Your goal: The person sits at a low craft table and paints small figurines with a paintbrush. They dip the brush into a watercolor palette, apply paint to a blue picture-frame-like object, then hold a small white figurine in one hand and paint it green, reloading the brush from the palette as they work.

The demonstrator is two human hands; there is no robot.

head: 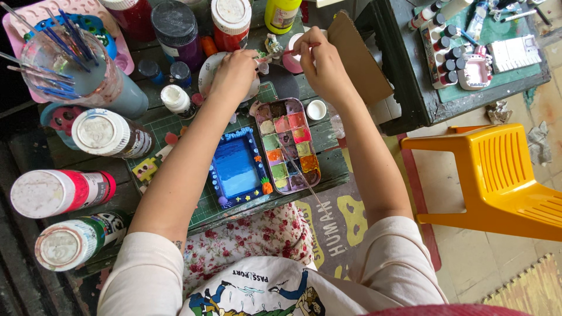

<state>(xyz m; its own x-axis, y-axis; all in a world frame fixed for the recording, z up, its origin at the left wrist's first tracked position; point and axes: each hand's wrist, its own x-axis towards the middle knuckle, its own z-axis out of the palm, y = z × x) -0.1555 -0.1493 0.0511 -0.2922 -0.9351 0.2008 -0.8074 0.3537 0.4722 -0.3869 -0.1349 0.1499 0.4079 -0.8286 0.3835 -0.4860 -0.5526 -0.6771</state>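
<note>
My left hand [234, 73] reaches to the far side of the green cutting mat [170, 126] and pinches a small painted figure [261, 57]. My right hand [319, 61] holds a thin pink-handled brush [287, 52] whose tip meets that figure. Nearer me lie a small blue painted frame [236, 167] and a rectangular paint palette [288, 143] with several coloured wells; a second brush [307, 184] rests across the palette. A tiny multi-coloured figure [273, 44] stands just beyond the hands.
Large paint jars [111, 133] stand and lie along the left, with a clear cup of brushes [64, 58] at the far left. More jars [231, 22] line the back. A second table with small paint bottles [448, 55] is at right, and a yellow plastic chair [497, 175].
</note>
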